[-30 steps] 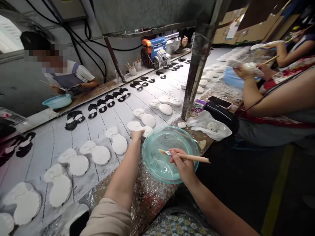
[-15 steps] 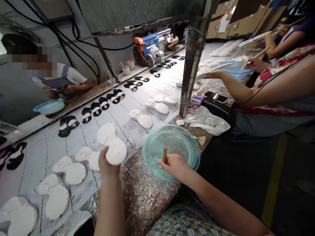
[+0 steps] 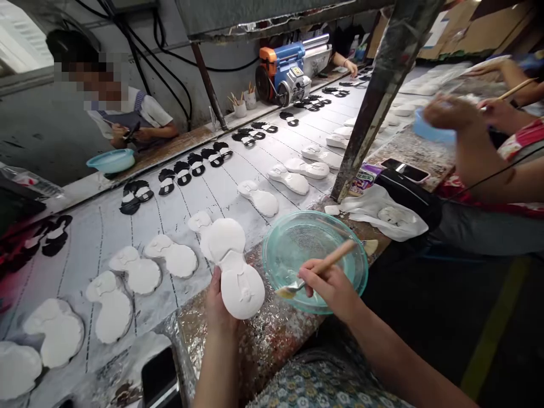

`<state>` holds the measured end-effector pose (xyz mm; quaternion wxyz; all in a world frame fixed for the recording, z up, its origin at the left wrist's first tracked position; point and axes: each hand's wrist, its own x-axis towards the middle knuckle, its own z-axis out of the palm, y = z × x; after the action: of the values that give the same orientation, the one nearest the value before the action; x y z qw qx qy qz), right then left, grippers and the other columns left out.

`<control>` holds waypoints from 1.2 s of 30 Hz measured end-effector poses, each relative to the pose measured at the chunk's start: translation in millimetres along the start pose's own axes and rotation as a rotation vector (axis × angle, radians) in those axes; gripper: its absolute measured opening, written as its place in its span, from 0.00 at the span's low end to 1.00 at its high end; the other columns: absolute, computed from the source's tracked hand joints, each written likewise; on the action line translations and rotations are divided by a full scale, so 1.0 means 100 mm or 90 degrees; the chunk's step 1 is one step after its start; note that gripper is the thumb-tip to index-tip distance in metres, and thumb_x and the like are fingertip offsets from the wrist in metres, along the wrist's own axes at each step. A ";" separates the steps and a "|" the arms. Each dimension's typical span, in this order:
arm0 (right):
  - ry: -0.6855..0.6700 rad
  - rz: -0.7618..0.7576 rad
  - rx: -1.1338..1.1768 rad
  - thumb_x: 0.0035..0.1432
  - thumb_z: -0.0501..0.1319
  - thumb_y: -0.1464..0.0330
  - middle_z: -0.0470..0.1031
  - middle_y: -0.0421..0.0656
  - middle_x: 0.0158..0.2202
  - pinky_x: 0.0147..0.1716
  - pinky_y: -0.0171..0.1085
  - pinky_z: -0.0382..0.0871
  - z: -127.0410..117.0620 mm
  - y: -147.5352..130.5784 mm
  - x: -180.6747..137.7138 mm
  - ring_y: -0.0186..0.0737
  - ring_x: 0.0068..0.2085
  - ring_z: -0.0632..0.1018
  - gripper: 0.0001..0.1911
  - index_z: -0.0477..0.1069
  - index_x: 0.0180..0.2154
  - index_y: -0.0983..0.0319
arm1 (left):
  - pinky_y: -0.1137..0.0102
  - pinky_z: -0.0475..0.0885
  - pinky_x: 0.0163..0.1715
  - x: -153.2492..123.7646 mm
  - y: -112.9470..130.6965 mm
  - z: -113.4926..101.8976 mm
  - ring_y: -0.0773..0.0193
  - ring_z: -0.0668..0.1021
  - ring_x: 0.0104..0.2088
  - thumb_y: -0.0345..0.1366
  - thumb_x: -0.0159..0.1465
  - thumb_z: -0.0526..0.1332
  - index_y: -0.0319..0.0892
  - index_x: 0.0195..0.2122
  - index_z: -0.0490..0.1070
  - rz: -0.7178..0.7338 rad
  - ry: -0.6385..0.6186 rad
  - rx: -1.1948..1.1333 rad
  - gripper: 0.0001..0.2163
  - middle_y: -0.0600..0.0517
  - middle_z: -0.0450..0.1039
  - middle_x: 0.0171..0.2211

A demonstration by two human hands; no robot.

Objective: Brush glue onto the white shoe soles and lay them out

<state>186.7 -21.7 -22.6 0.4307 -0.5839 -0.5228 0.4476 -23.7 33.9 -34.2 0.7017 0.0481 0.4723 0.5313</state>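
Observation:
My left hand (image 3: 223, 311) is closed on the edge of a white shoe sole (image 3: 240, 283), tilted up so that its broad face shows raised detail. In my right hand (image 3: 329, 286) is a flat paintbrush (image 3: 335, 256), gripped low on its wooden handle. The pale yellow bristles point left, a little to the right of the sole and apart from it. Beneath the brush, a translucent turquoise basin (image 3: 362, 272) holds a thin whitish liquid. Just behind the held sole, another white sole (image 3: 199, 222) lies on the belt.
A white belt (image 3: 212, 198) carries rows of white soles and black sandal parts. A slanted metal post (image 3: 374, 107) rises beyond the basin. A phone (image 3: 159, 377) lies at lower left. Co-workers sit across the belt and at right; a blue motor (image 3: 289, 59) stands behind.
My right hand has lifted the brush from the basin and tipped it over, bristles leftward. The held sole is lower, its face turned more towards me. A co-worker's hand at right has risen.

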 end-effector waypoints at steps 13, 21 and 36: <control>0.036 -0.417 -0.005 0.54 0.61 0.74 0.76 0.40 0.27 0.35 0.40 0.72 0.12 -0.28 0.05 0.38 0.32 0.73 0.07 0.75 0.34 0.59 | 0.57 0.76 0.44 -0.34 0.04 0.09 0.46 0.80 0.45 0.43 0.62 0.59 0.39 0.40 0.77 0.054 -0.082 0.059 0.14 0.44 0.80 0.33; 0.011 -0.394 0.022 0.54 0.61 0.74 0.73 0.40 0.25 0.32 0.37 0.71 0.10 -0.44 -0.03 0.38 0.32 0.72 0.06 0.76 0.33 0.60 | 0.55 0.77 0.43 -0.43 0.19 0.14 0.45 0.79 0.47 0.53 0.65 0.45 0.43 0.37 0.76 -0.016 -0.003 0.050 0.25 0.44 0.79 0.29; 0.102 -0.477 0.044 0.54 0.59 0.78 0.73 0.39 0.25 0.26 0.35 0.70 0.29 -0.45 -0.21 0.34 0.25 0.71 0.11 0.73 0.38 0.60 | 0.63 0.77 0.33 -0.51 0.18 0.23 0.55 0.81 0.31 0.50 0.66 0.49 0.41 0.42 0.78 0.266 -0.020 -0.055 0.23 0.45 0.80 0.31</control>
<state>146.8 -38.2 16.2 0.6236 -0.3707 -0.6490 0.2293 -19.1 11.3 20.2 0.5850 0.1229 0.4176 0.6843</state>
